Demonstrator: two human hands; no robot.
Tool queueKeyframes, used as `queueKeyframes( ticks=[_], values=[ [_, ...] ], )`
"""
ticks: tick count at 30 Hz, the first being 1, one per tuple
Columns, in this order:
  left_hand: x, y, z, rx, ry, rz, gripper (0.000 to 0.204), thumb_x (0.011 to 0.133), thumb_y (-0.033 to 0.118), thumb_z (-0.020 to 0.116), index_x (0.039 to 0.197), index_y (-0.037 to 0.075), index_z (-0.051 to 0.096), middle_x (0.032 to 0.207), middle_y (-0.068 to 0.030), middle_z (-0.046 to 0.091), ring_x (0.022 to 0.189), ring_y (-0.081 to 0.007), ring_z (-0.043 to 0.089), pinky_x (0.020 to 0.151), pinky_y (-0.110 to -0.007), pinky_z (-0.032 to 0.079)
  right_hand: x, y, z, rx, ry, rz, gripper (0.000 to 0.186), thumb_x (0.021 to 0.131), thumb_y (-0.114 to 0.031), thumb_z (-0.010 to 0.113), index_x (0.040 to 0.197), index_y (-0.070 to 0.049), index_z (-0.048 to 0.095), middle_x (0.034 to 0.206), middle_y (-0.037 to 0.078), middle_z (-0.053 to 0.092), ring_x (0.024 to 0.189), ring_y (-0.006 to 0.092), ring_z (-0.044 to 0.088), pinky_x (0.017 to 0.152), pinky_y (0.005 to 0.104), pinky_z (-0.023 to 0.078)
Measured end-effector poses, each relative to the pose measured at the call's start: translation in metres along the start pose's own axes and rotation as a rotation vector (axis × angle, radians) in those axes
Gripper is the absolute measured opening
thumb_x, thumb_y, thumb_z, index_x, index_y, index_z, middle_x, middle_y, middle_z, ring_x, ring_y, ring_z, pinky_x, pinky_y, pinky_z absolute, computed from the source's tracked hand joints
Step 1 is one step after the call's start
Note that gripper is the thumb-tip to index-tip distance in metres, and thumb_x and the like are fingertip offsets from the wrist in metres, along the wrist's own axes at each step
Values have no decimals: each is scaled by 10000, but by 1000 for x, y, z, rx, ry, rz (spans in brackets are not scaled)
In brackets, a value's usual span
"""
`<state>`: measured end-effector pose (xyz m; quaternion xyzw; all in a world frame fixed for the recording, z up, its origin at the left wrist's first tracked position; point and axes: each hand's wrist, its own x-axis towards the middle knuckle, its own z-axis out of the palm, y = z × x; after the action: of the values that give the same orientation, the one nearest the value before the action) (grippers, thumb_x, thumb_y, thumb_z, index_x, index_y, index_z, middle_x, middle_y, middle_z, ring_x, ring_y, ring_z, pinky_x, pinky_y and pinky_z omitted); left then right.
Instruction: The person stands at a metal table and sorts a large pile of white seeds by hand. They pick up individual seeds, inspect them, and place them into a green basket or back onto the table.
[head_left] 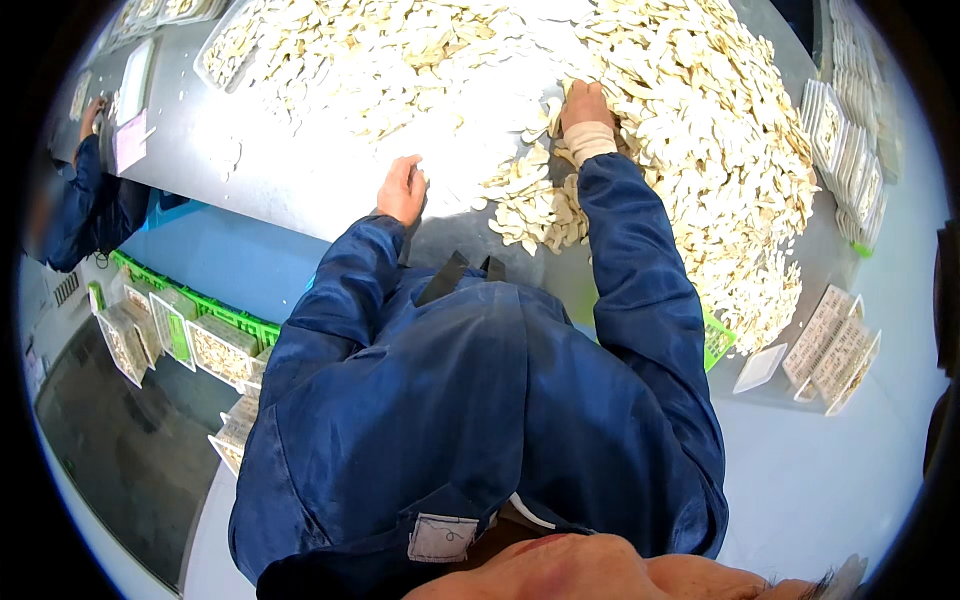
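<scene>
My left hand (401, 190) rests near the front edge of the steel table (190, 140), fingers loosely curved and apart, holding nothing; bright glare surrounds it. Farther forward and to the right, my right hand (586, 110) has its fingers bent down onto pale flat slices (700, 150) at the side of the large heap, closed on some of them; the fingertips are partly hidden. A smaller cluster of slices (530, 205) lies between my hands, just left of my right sleeve.
A co-worker in blue (95, 200) works at the left, beside a pink sheet (130, 140). A tub (210, 60) of slices sits upper left. Green crates (135, 270) with filled containers stand lower left. Stacked trays (840, 150) line the right, with more containers (820, 350) below.
</scene>
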<state>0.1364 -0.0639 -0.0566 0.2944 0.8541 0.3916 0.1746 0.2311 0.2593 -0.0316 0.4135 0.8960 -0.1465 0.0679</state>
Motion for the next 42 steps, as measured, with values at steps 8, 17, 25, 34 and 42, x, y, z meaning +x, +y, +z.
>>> queueKeyframes(
  ticks=[8,17,25,34,42],
  values=[
    [-2,3,1,34,12,-24,220,869,113,544,1078,54,570,884,-110,566,760,-241,575,695,-320,474,-4,9,4,31,-54,11,227,837,-132,522,1056,-85,558,1051,159,566,943,365,599,800,441,491],
    [1,3,3,35,-2,-32,217,864,116,552,1071,58,578,865,-101,568,726,-222,572,684,-311,477,-32,26,30,370,-159,117,288,779,-206,595,1019,-48,587,1037,161,592,943,313,597,825,415,476],
    [-1,2,1,22,-10,-27,223,866,117,546,1077,50,570,866,-103,566,746,-222,570,698,-315,476,-39,5,17,384,-161,110,309,765,-267,629,970,-41,575,970,155,614,866,343,597,762,391,484],
    [-2,7,1,22,4,-51,212,862,110,540,1062,48,571,882,-122,562,756,-253,571,694,-331,474,-71,54,-45,1462,-279,117,372,808,-75,606,1167,-12,535,778,3,565,710,82,540,631,196,423],
    [0,6,3,-2,13,-45,216,849,131,551,1050,58,578,859,-130,572,751,-291,589,694,-365,483,-81,68,-27,1443,-401,224,195,805,-176,666,951,-70,592,713,0,560,662,129,558,617,279,464]
  ],
)
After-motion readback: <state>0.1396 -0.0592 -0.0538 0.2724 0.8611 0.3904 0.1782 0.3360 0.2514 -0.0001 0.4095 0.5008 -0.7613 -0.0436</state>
